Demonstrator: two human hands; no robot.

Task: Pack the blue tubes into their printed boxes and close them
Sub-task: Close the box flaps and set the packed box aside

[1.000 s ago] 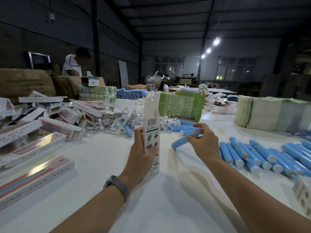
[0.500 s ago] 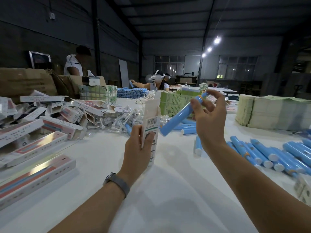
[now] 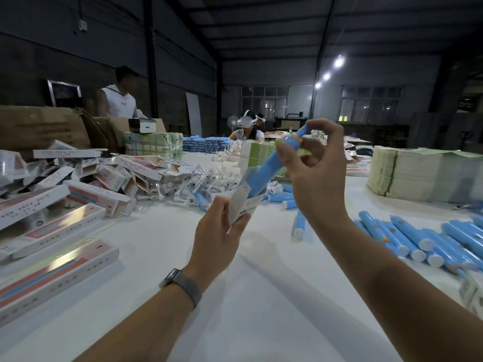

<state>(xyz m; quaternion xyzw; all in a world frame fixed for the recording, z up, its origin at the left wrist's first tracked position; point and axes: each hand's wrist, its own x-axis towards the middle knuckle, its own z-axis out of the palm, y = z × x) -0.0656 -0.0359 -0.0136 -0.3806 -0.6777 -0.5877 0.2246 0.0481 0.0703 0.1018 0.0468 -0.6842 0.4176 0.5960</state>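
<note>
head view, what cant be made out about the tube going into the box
- Tube lower end: hidden inside the box, head view; depth unclear.
- Box print: motion-blurred, unreadable.
- Box bottom: covered by the left hand.
- Tube top: partly hidden by the right hand fingers.

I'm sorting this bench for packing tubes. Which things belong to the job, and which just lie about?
In the job: blue plastic tube pinched by right hand; white printed box held by left hand; loose blue tubes.

Lying about: brown cardboard carton; green wrapped bundle.
</note>
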